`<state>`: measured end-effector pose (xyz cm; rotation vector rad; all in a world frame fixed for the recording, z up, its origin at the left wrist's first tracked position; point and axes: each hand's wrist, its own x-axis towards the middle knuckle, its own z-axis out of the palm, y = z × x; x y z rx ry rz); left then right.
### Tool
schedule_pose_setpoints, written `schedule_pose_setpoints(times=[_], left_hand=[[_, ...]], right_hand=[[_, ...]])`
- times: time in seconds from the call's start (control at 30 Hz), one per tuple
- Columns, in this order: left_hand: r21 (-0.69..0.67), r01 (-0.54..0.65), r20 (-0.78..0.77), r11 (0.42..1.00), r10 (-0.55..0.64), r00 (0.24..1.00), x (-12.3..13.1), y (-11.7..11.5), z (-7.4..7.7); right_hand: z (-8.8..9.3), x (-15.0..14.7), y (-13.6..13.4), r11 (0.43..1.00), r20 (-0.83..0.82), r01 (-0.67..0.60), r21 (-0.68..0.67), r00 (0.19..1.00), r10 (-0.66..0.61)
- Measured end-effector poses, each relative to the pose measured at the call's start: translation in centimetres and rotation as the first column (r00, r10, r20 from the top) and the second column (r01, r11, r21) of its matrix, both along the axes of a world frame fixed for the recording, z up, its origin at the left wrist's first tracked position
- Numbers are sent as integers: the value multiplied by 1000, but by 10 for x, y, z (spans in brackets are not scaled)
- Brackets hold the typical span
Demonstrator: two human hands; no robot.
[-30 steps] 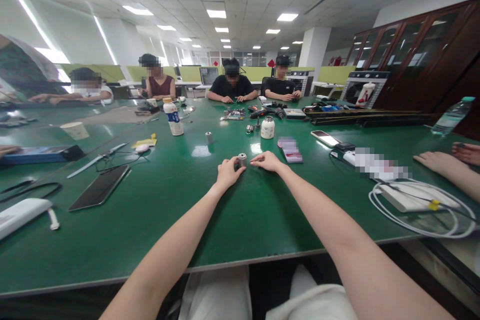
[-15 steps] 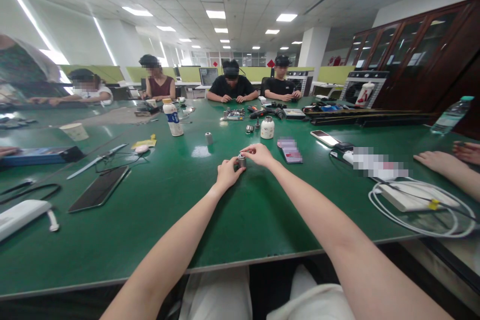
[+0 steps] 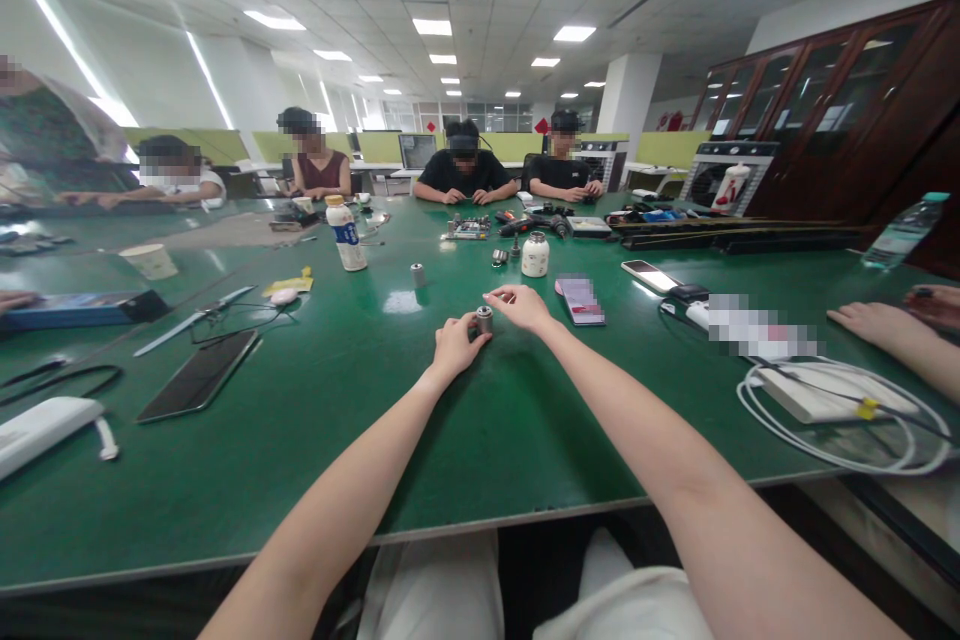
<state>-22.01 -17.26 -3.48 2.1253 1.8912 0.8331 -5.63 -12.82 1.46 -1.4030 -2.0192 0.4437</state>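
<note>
A small grey metal cylinder (image 3: 484, 322) with a dark hole in its top stands upright on the green table. My left hand (image 3: 455, 344) is closed around it, fingers on the far left side and thumb at the near side. Just right of its top, my right hand (image 3: 523, 306) hovers with fingertips drawn together in a pinch. Anything between those fingertips is too small to make out. A second, similar grey cylinder (image 3: 418, 275) stands farther back to the left.
Behind my hands stand a white jar (image 3: 535, 256) and a white-and-blue bottle (image 3: 346, 235). A phone (image 3: 581, 301) lies to the right, near a power strip and coiled white cable (image 3: 746, 400). A dark tablet (image 3: 199, 376) lies left. Other people sit around the table; a co-worker's hand (image 3: 870, 320) rests at right.
My right fingertips have moved slightly up and right, off the cylinder's top, so its hole now shows. My left hand keeps its hold.
</note>
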Motion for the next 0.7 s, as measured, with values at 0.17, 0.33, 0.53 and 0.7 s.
schedule_pose_setpoints(times=[0.17, 0.33, 0.53, 0.7], left_hand=[[-9, 4, -1, 1000, -4, 1000, 1, -1, 1], [-6, 1, 7, 1000, -1, 1000, 0, -2, 2], [-6, 9, 16, 1000, -9, 1000, 0, -2, 2], [-9, -3, 20, 1000, 3, 1000, 1, -2, 2]], right_hand=[[-6, -4, 3, 996, 50, -84, -26, 995, 86], [-8, -4, 12, 999, -4, -34, 37, 999, 34], [-28, 23, 15, 1000, 47, -15, -7, 999, 15], [-42, 40, 11, 985, 147, -90, -149, 983, 112]])
